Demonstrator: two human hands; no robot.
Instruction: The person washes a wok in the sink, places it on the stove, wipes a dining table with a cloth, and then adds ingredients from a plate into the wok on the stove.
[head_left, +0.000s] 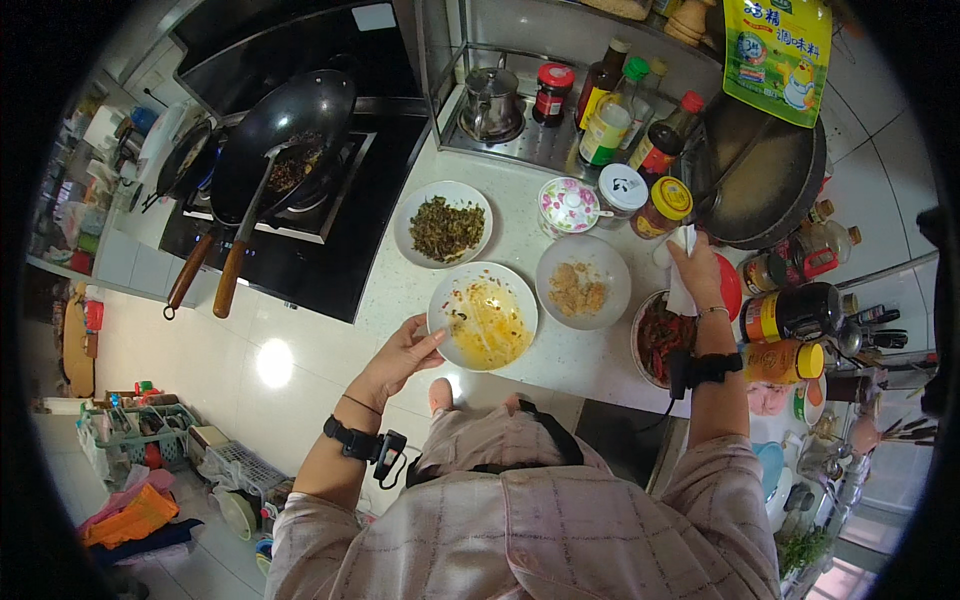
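A white dish (526, 300) smeared with yellow oil and red bits is gripped at its left rim by my left hand (407, 351), thumb on the inside edge. My right hand (697, 271) holds a white paper tissue (679, 291) at the right of the counter, beside a jar with a yellow lid (671, 198). Just below the tissue sits a bowl of red chilli sauce or paste (660, 337), partly covered by my wrist. A bowl (546, 270) with a tan minced paste and a plate (405, 225) of chopped dark green vegetables lie on the counter beyond the dish.
On the black gas stove (352, 247), a wok (300, 97) holds dark fried bits and a wooden-handled spatula (259, 202). Sauce bottles (606, 129) and a metal pot (491, 105) fill the rear rack. A floral lidded jar (568, 204) stands before them; a dark pan (795, 180) is at right.
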